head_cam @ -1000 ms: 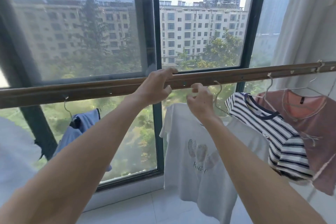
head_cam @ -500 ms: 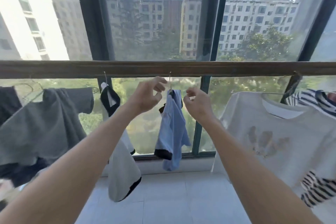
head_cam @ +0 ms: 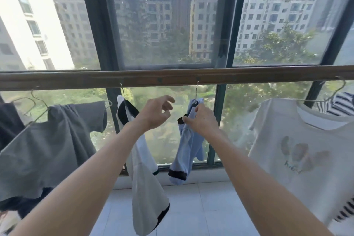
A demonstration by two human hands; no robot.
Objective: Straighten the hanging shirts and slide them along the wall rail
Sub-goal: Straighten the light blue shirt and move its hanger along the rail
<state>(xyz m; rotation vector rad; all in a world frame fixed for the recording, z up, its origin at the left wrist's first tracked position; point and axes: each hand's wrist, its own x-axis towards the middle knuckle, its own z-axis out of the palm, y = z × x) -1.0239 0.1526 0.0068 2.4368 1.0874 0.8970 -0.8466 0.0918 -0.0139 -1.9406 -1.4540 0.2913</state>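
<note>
A brown rail (head_cam: pixel 172 78) runs across the window at mid height. From it hangs a light-blue shirt with black trim (head_cam: pixel 186 147), bunched on a wire hanger. My right hand (head_cam: pixel 201 120) grips this shirt near its collar. My left hand (head_cam: pixel 155 114) hovers just left of it with fingers loosely curled, holding nothing. A white shirt with black trim (head_cam: pixel 145 178) hangs behind my left forearm. A grey shirt (head_cam: pixel 47 145) hangs at the left. A white printed T-shirt (head_cam: pixel 298 151) hangs at the right, with a striped shirt (head_cam: pixel 342 103) behind it.
Dark window frames (head_cam: pixel 95 25) stand right behind the rail. A dark garment (head_cam: pixel 9 120) hangs at the far left edge. Pale floor tiles (head_cam: pixel 191 207) lie below the clothes.
The view has swung left from the white T-shirt to the blue shirt. My right hand has taken hold of the blue shirt near its collar; my left hand has come off the rail.
</note>
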